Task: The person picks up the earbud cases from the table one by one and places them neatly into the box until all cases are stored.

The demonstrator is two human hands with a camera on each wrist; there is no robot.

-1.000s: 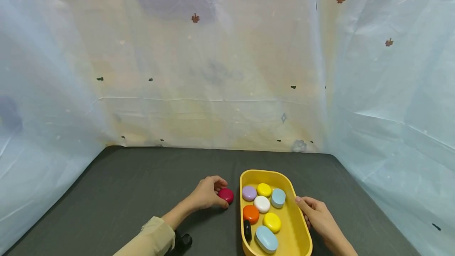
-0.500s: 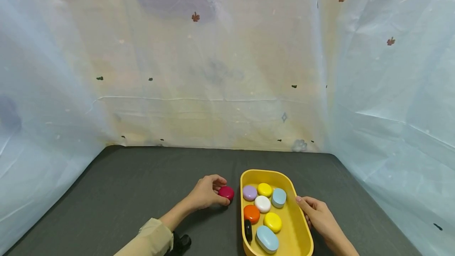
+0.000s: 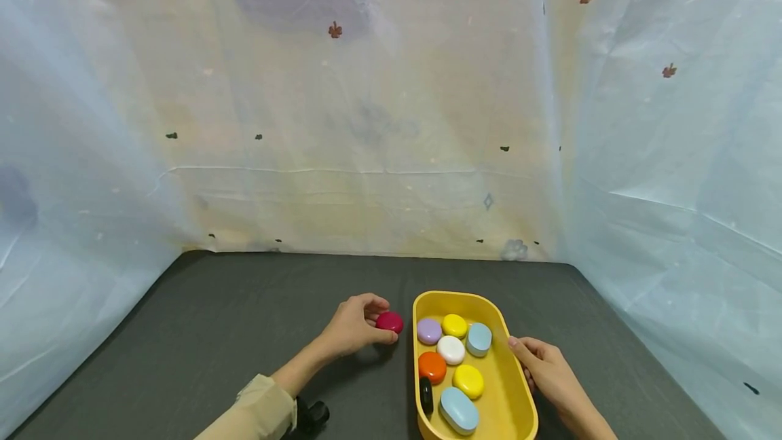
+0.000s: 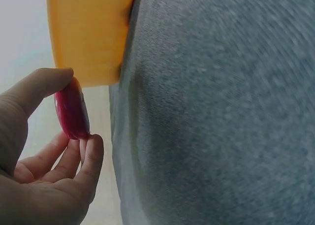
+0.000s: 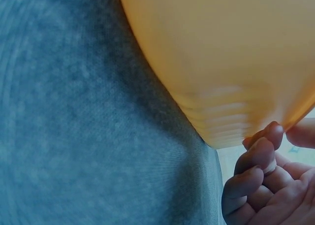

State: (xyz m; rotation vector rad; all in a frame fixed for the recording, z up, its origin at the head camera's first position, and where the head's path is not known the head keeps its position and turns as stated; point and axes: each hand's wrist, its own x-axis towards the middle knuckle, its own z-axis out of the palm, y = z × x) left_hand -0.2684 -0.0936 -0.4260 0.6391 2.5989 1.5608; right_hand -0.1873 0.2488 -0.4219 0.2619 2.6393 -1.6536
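Observation:
My left hand (image 3: 354, 326) pinches a crimson, glossy, round pebble-like piece (image 3: 389, 322) between thumb and fingertips, just left of the yellow tray (image 3: 507, 389). In the left wrist view the crimson piece (image 4: 72, 109) is seen edge-on, apart from the cloth, with the tray's outer wall (image 4: 91, 33) beyond it. On the tray's right side my right hand (image 3: 550, 375) pinches the rim, thumb on top and fingers curled below. Inside lie a lilac piece (image 3: 429, 331), a white one (image 3: 451, 350), an orange one (image 3: 432, 367), a black one on edge (image 3: 425, 396), two yellow and two light-blue ones.
Dark grey cloth (image 3: 256, 318) covers the table under the tray and hands. A pale plastic sheet (image 3: 366, 121) with small leaf prints hangs behind and along both sides. A black strap mount (image 3: 310, 418) sits at the left wrist, beside a beige sleeve (image 3: 263, 409).
My left hand has lifted the crimson piece slightly up and away from me. The right hand and the tray have stayed in place.

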